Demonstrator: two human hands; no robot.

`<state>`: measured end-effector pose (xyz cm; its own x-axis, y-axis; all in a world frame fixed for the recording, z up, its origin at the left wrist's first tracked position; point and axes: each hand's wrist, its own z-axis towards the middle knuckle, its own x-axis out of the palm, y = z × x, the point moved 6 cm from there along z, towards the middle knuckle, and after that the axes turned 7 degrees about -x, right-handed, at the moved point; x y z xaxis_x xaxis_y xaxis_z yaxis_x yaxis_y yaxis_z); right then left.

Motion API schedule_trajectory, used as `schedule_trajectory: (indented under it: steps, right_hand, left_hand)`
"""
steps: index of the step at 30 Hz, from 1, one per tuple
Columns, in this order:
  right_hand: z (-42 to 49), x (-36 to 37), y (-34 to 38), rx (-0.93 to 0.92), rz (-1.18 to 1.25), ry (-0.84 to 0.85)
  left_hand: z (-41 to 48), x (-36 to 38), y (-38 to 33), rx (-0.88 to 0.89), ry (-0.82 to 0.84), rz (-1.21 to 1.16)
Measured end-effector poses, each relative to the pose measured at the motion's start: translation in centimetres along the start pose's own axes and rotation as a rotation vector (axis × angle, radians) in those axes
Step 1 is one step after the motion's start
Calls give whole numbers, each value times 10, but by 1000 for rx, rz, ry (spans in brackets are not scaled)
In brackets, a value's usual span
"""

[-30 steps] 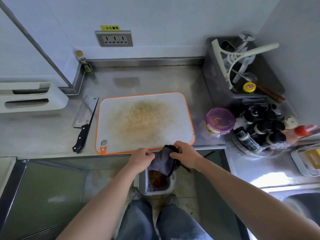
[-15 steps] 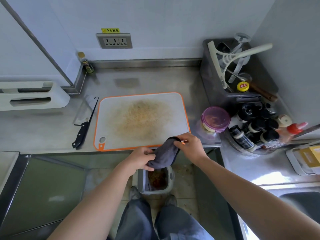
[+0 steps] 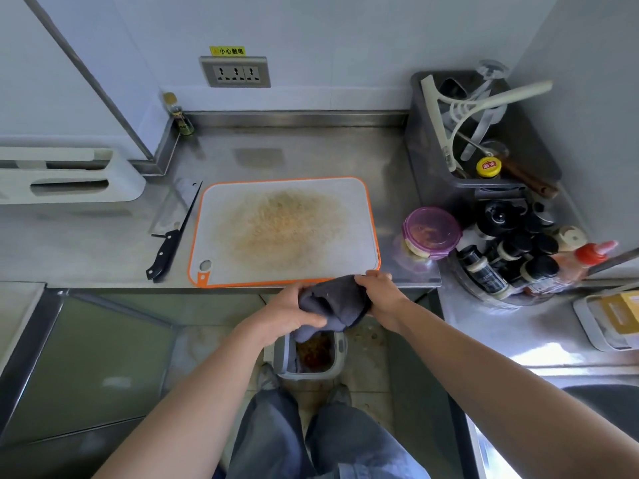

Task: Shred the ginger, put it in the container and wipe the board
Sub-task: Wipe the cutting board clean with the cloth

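A white cutting board (image 3: 349, 198) with an orange rim lies on the steel counter, its middle stained yellow-brown. Just off the board's front edge I hold a dark grey cloth (image 3: 333, 302) bunched between both hands. My left hand (image 3: 288, 311) grips its left end and my right hand (image 3: 380, 293) grips its right end by the board's front right corner. A round container (image 3: 431, 233) with a purple lid stands right of the board. A black-handled cleaver (image 3: 171, 233) lies left of the board.
A small bin (image 3: 313, 354) with brown scraps sits on the floor below the cloth. At the right stand several dark bottles (image 3: 508, 250), a red-capped squeeze bottle (image 3: 587, 255) and a steel tub (image 3: 484, 133) of utensils. A white rack (image 3: 69, 174) sits far left.
Both hands have lifted the cloth from over the floor bin up to the board's front edge and bunched it tighter.
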<state>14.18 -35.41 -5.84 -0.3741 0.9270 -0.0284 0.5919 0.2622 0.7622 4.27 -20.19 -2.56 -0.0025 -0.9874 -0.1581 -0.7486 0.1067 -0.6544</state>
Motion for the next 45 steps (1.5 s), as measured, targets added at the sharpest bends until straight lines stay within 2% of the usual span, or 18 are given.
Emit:
schedule_trajectory:
  steps: [3,7,9,10,13,15,17,19,21,23,25,29,32,34,36,40,43,45]
  right_hand:
    - [-4,4,6,-95,-84,128]
    - [-22,16,8,-223,-816,433]
    - [-20,15,6,-312,-1086,452]
    - [-16,11,9,-364,-1101,392]
    - [-4,-15,24,-423,-919,96]
    - [-3,-24,30,-500,-805,-46]
    - [-10,-4,27,-541,-802,50]
    - [-16,25,14,-545,-807,271]
    - [-12,22,19,-511,-777,222]
    - [-4,-8,32,-456,-688,-64]
    - [-7,-17,39,-477,-607,-209]
    - [-15,36,30,-405,-562,165]
    - [-7,-2,42,-395,-502,-73]
    - [-5,-21,47,-374,-444,-160]
    - [-6,-15,46,-298,-283,-96]
    - [-17,2,55,-102,49,43]
    - [-18,9,59,-63,53,154]
    - [-22,19,59,-52,42,238]
  left_hand:
    - [3,-5,1,43,-135,86]
    - [3,-13,-9,104,-352,183]
    - [2,-19,-13,135,-435,422]
    - [1,-23,-12,129,-470,517]
    - [-2,-38,-1,58,-544,531]
    - [-2,-36,1,47,-476,283]
    - [-1,-14,-8,26,-283,61]
    - [2,10,-18,76,-167,95]
    - [5,-1,-18,101,-349,228]
    - [1,-29,-11,66,-592,256]
    - [1,-36,-12,73,-636,213]
    - [10,-5,-31,122,-384,188]
    - [7,-41,-15,86,-556,210]
    - [6,-51,-7,105,-483,207]
    - [9,-44,-8,96,-378,157]
    - [8,-38,-6,67,-384,48]
    - [3,-39,-4,44,-433,-56]
    - [3,-30,-4,-73,-378,-207]
